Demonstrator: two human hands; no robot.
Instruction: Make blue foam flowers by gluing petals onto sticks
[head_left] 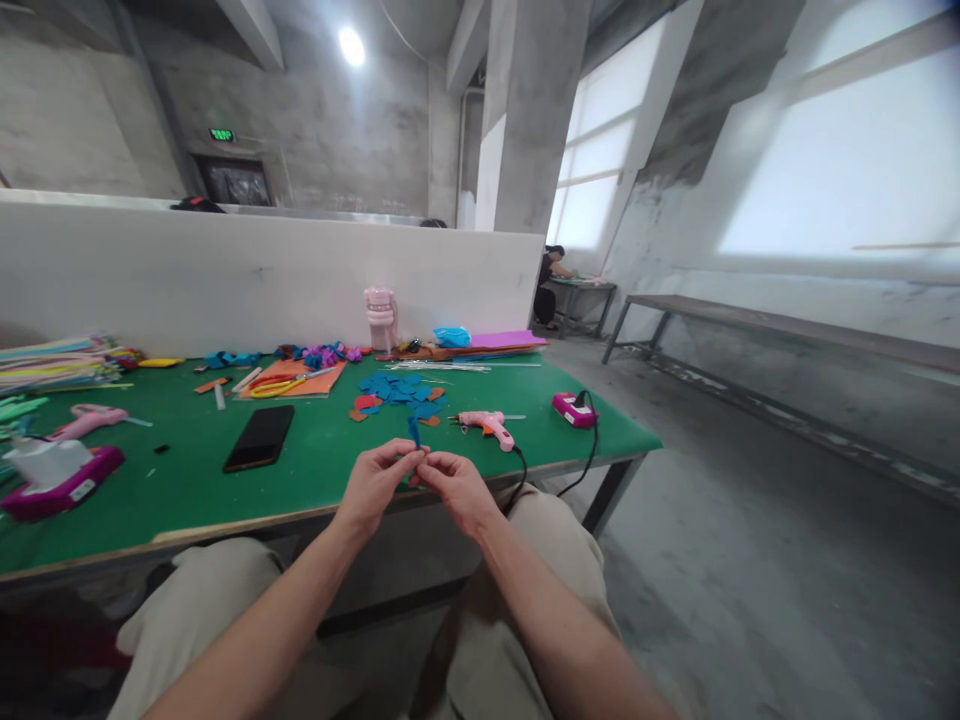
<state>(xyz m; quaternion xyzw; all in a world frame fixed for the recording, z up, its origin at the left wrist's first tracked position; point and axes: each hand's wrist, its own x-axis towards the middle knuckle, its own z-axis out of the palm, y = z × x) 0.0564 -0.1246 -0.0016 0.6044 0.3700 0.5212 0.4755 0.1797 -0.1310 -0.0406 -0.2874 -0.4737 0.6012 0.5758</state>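
Observation:
Both my hands meet at the table's front edge, fingertips pinched together. Between the fingers of my left hand (380, 483) and my right hand (454, 484), a small blue piece (414, 431), perhaps paper or felt, sticks up. Its lower end is hidden by my fingers. Just beyond lies a scattered pile of blue cut pieces (401, 389) with a few orange and red ones among them. To the right of my hands rests a pink glue gun (487, 426), its nozzle pointing left and its black cord running off the table edge.
A black phone (259, 438) lies left of my hands on the green table (322, 500). Yellow-handled scissors (279, 386) rest on orange sheets. A magenta power strip (575, 409) sits at right, another (64, 485) at left by a second glue gun (90, 420). A pink bottle (382, 320) stands behind.

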